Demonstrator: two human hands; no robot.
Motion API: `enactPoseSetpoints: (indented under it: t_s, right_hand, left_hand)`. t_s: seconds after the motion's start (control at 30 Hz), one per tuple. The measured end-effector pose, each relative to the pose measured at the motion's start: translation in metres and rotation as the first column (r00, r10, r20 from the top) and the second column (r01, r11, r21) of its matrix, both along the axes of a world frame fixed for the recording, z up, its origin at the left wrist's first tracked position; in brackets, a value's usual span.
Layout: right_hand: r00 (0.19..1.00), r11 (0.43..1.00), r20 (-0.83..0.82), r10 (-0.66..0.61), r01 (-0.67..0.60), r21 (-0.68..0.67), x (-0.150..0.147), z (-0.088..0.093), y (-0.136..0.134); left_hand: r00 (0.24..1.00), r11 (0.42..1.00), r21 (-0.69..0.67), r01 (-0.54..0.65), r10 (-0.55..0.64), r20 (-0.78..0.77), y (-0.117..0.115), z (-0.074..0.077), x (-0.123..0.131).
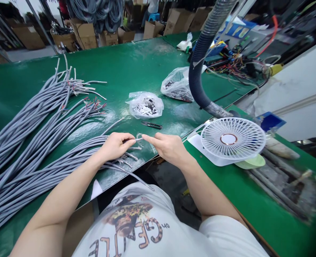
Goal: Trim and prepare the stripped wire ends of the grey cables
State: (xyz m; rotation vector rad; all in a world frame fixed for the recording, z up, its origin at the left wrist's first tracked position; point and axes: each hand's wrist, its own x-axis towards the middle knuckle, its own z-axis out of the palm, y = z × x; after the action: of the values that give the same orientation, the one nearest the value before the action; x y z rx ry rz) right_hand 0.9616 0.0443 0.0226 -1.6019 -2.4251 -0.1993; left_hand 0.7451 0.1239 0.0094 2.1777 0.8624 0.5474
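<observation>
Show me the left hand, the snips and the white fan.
left hand [116, 147], head view, on its back
snips [151, 125], head view, on the black handles
white fan [243, 137], head view, on the grille

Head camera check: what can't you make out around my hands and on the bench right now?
Head view:
Thin pale wire ends: the fingertips of the left hand and right hand hide parts of them; strands too small to count.
Small white-and-black pieces: blurred by the crumpled clear plastic bag.
Long grey sheathed cables: far ends cut off by the left edge.
Multicoloured wire tangle: too small to trace.
</observation>
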Motion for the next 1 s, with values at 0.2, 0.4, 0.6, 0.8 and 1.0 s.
enactPoseSetpoints:
  t_s: [0.2,0.4,0.6,0.8,1.0]
  right_hand:
    - [0.999,0.999,0.048,-0.002,0.004,-0.039,-0.001,0.003,-0.001]
    - [0.999,0.999,-0.023,0.041,-0.042,-0.035,0.000,-0.003,0.001]
    - [0.976,0.993,-0.200,0.088,-0.102,-0.059,0.007,-0.012,0.004]
    - [0.878,0.973,-0.445,0.175,-0.225,-0.061,0.014,-0.025,0.011]
    - [0.799,0.947,-0.557,0.226,-0.313,-0.066,0.016,-0.029,0.016]
  left_hand:
    - [0.999,0.999,0.032,0.032,-0.032,-0.018,-0.001,-0.001,0.000]
    - [0.998,0.998,0.025,0.053,-0.052,-0.034,-0.001,0.000,0.000]
    - [0.997,0.997,0.008,0.078,-0.078,-0.025,0.000,0.000,-0.001]
    - [0.993,0.992,-0.055,0.114,-0.114,-0.004,0.002,0.001,-0.003]
    - [0.990,0.980,-0.136,0.143,-0.140,0.029,0.004,0.000,-0.004]
